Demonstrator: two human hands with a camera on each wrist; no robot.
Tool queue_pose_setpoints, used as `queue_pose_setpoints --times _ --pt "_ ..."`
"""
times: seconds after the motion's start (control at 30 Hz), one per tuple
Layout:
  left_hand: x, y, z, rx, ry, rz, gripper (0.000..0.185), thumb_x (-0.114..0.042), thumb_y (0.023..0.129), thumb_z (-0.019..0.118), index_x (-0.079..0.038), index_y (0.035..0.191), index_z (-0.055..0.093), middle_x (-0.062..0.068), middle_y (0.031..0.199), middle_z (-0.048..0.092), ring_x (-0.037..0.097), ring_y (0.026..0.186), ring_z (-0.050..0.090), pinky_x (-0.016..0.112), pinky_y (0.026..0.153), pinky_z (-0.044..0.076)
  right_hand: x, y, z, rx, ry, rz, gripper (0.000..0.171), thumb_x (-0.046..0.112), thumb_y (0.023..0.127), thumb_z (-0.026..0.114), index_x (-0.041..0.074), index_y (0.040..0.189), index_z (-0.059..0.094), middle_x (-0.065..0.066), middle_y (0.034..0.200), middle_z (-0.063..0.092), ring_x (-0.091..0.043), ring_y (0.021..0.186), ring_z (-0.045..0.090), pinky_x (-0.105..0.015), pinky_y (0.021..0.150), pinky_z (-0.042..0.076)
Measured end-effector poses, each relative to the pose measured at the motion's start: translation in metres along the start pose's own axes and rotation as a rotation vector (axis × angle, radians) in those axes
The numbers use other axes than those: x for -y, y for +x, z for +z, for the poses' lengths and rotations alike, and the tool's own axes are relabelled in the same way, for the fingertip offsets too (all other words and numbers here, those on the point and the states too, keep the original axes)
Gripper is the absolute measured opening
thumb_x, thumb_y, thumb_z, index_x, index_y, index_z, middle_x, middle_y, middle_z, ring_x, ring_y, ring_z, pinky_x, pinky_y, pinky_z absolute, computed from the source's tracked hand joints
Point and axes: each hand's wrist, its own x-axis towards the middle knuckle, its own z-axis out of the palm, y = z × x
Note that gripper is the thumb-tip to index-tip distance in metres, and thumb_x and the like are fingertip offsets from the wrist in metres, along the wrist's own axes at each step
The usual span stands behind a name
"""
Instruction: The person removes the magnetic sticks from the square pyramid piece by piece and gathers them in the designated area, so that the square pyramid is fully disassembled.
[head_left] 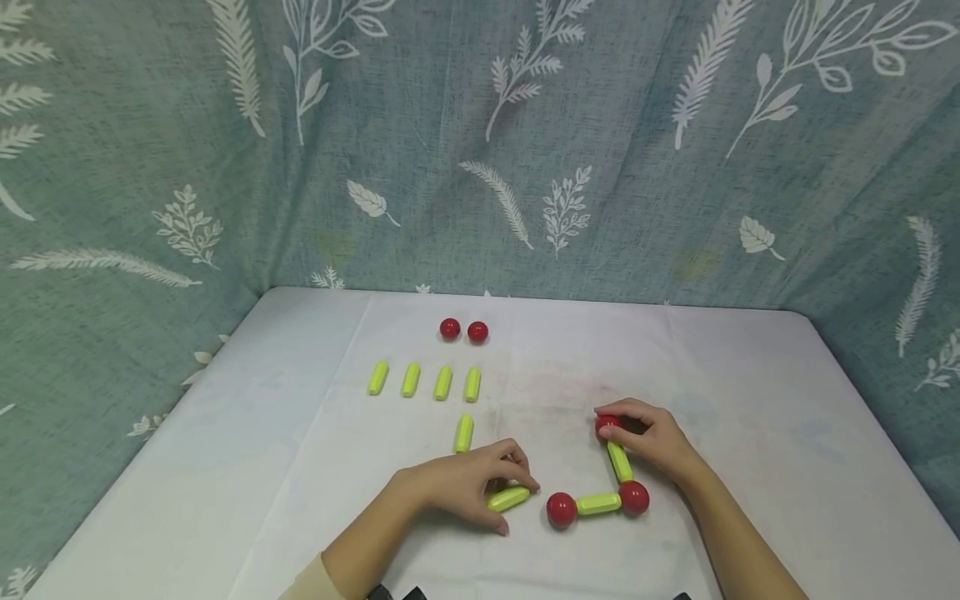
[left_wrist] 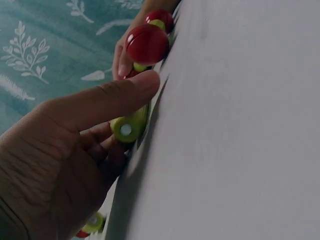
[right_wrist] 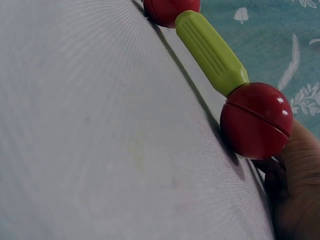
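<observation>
The left hand (head_left: 468,487) pinches a loose green rod (head_left: 508,498) between thumb and curled fingers, its free end aimed at the nearest red ball (head_left: 561,509) just beyond the fingertips, while the right hand (head_left: 651,442) grips the far ball (head_left: 607,426), seemingly steadying the L-shaped chain.
</observation>
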Motion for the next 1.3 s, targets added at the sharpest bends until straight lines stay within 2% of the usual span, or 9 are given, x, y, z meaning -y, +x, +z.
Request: queue_pose_setpoints --times 0.17,0.3,0.37,0.5,0.7,0.8,0.97,1.17,1.3 --pt "0.004 -0.012 -0.003 -0.001 -0.036 -0.054 0.060 -0.029 0.068 0.085 -0.023 0.122 0.061 -0.013 0.100 0.046 -0.002 0.085 0.044 0.014 0.077 0.043 0.001 0.001 0.001 -0.001 -0.013 0.012 0.033 0.031 0.082 0.073 0.020 0.113 0.070 0.004 0.110 0.066 -0.015 0.108 0.055 -0.028 0.093 0.044" --pt "0.006 -0.017 -0.002 -0.063 0.035 -0.020 0.060 -0.035 0.060 0.087 -0.019 0.112 0.062 -0.012 0.086 0.046 -0.003 0.073 0.040 0.010 0.066 0.038 0.000 0.000 0.001 -0.002 -0.002 0.012 0.032 0.030 0.082 0.073 0.020 0.112 0.070 0.004 0.110 0.066 -0.015 0.108 0.055 -0.027 0.093 0.044" --pt "0.006 -0.021 -0.001 -0.114 0.079 0.038 0.059 -0.038 0.059 0.087 -0.018 0.108 0.061 -0.010 0.084 0.047 -0.002 0.071 0.040 0.009 0.065 0.038 -0.001 0.000 0.001 0.001 0.004 0.007 0.032 0.031 0.082 0.073 0.020 0.113 0.070 0.005 0.110 0.066 -0.014 0.107 0.056 -0.026 0.093 0.044" --pt "0.007 -0.028 -0.003 -0.244 0.100 0.124 0.058 -0.039 0.059 0.087 -0.016 0.106 0.060 -0.004 0.082 0.048 0.000 0.072 0.041 0.010 0.066 0.038 -0.002 0.000 0.002 0.006 0.008 -0.006 0.032 0.032 0.083 0.073 0.020 0.113 0.069 0.005 0.110 0.066 -0.010 0.106 0.056 -0.025 0.093 0.044" --pt "0.015 -0.036 -0.013 -0.407 0.055 0.160 0.057 -0.036 0.060 0.087 -0.015 0.105 0.059 0.000 0.081 0.046 0.003 0.069 0.038 0.013 0.062 0.038 -0.002 0.000 0.001 0.006 0.015 -0.019 0.032 0.030 0.083 0.073 0.019 0.113 0.069 0.005 0.109 0.067 -0.009 0.104 0.056 -0.024 0.092 0.045" --pt "0.023 -0.043 -0.020 -0.468 0.027 0.130 0.059 -0.035 0.059 0.087 -0.013 0.106 0.060 0.002 0.080 0.046 0.006 0.069 0.039 0.015 0.061 0.037 -0.001 0.000 0.001 0.003 0.008 -0.017 0.032 0.031 0.083 0.072 0.019 0.113 0.069 0.005 0.109 0.066 -0.010 0.105 0.056 -0.025 0.092 0.045" --pt "0.035 -0.057 -0.031 -0.553 0.003 0.007 0.061 -0.034 0.055 0.088 -0.012 0.105 0.062 0.003 0.079 0.047 0.008 0.068 0.039 0.016 0.059 0.037 -0.001 0.002 0.002 0.001 0.003 -0.006 0.032 0.032 0.083 0.073 0.020 0.113 0.069 0.005 0.110 0.066 -0.012 0.107 0.056 -0.031 0.094 0.045" --pt "0.046 -0.062 -0.034 -0.660 0.076 -0.128 0.063 -0.032 0.055 0.089 -0.008 0.107 0.064 0.003 0.079 0.050 0.011 0.068 0.042 0.019 0.060 0.037 -0.002 0.001 0.002 0.002 -0.001 0.000 0.032 0.033 0.083 0.072 0.021 0.113 0.069 0.006 0.109 0.066 -0.012 0.106 0.056 -0.030 0.094 0.045" --pt "0.054 -0.061 -0.031 -0.682 0.120 -0.223 0.066 -0.040 0.055 0.087 -0.011 0.110 0.064 -0.004 0.078 0.049 0.010 0.068 0.041 0.021 0.062 0.036 -0.002 0.000 0.000 -0.001 -0.003 -0.003 0.032 0.033 0.083 0.072 0.020 0.113 0.069 0.006 0.109 0.066 -0.011 0.105 0.056 -0.028 0.093 0.045"
